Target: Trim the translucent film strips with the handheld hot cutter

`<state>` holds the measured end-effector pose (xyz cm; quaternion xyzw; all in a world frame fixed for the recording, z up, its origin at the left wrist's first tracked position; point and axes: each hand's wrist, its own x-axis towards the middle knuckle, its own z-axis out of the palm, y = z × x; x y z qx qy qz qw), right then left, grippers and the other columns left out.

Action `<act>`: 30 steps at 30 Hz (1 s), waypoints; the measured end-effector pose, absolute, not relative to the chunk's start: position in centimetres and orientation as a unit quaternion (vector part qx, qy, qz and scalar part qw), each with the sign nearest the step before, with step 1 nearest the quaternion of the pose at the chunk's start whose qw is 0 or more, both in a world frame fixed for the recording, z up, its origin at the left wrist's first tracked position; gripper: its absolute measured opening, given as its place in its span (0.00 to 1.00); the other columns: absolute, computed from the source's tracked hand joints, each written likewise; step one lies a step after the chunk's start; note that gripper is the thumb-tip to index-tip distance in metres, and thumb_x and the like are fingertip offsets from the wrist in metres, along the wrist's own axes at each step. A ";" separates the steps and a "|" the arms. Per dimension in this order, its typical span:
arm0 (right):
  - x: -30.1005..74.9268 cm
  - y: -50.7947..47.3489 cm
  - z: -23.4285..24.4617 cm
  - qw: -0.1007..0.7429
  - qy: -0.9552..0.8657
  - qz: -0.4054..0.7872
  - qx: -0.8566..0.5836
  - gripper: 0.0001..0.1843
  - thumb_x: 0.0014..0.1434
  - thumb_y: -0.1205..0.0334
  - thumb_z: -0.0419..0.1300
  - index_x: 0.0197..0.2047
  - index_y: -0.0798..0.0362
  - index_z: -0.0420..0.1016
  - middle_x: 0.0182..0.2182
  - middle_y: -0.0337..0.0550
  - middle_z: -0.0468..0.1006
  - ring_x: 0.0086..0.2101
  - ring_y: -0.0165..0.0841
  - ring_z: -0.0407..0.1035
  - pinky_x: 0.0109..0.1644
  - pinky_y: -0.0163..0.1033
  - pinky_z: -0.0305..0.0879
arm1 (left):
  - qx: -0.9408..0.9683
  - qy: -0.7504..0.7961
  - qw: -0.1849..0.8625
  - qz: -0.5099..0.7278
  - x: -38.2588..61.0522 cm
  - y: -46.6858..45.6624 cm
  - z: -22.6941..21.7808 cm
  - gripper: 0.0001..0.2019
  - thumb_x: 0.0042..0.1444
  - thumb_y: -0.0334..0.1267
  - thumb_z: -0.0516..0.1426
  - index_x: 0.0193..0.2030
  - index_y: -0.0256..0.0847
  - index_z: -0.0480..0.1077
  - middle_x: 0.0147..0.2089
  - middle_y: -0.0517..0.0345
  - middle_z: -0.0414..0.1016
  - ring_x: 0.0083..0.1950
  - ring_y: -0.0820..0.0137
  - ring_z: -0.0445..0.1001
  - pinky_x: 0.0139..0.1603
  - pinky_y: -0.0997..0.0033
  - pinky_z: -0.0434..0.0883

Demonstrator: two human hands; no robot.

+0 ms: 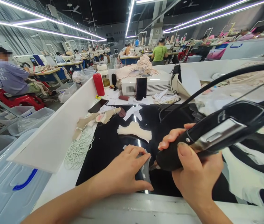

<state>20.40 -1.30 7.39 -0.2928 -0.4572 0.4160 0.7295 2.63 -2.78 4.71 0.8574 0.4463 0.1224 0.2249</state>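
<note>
In the head view, the right hand's (198, 175) fingers were wrapped firmly round a smooth, black handheld tool (216, 137) with a silver metal plate, raised over a glossy black desk (96, 160). The left hand's (124, 169) fingers were parted, resting at a curved, translucent grey piece (147, 174) on it. Beyond lay a cream, wavy-edged fabric piece (134, 131); white sewing machines (24, 59) stood under bright tube lights (129, 18).
</note>
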 end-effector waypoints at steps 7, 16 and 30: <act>20.1 -1.5 7.2 0.727 -0.462 0.419 -0.288 0.19 0.63 0.58 0.74 0.52 0.44 0.72 0.34 0.34 0.79 0.30 0.32 0.74 0.36 0.42 0.77 | 0.861 0.435 0.227 0.134 2.5 -2.7 4.5 0.43 0.56 0.56 0.74 0.73 0.41 0.68 0.70 0.43 0.69 0.69 0.47 0.68 0.72 0.43 0.70; 20.8 -2.5 7.8 0.725 -0.461 0.417 -0.296 0.21 0.58 0.52 0.77 0.50 0.45 0.75 0.32 0.34 0.78 0.28 0.33 0.73 0.35 0.43 0.77 | 0.861 0.432 0.236 0.128 2.5 -2.6 4.4 0.44 0.57 0.57 0.73 0.75 0.42 0.66 0.70 0.42 0.68 0.70 0.45 0.67 0.72 0.43 0.70; 21.4 -3.3 7.5 0.720 -0.471 0.414 -0.297 0.21 0.58 0.51 0.77 0.50 0.45 0.76 0.31 0.35 0.78 0.29 0.34 0.73 0.35 0.44 0.77 | 0.867 0.427 0.222 0.130 2.4 -2.5 4.3 0.43 0.58 0.57 0.73 0.74 0.41 0.67 0.69 0.41 0.68 0.70 0.47 0.67 0.72 0.46 0.69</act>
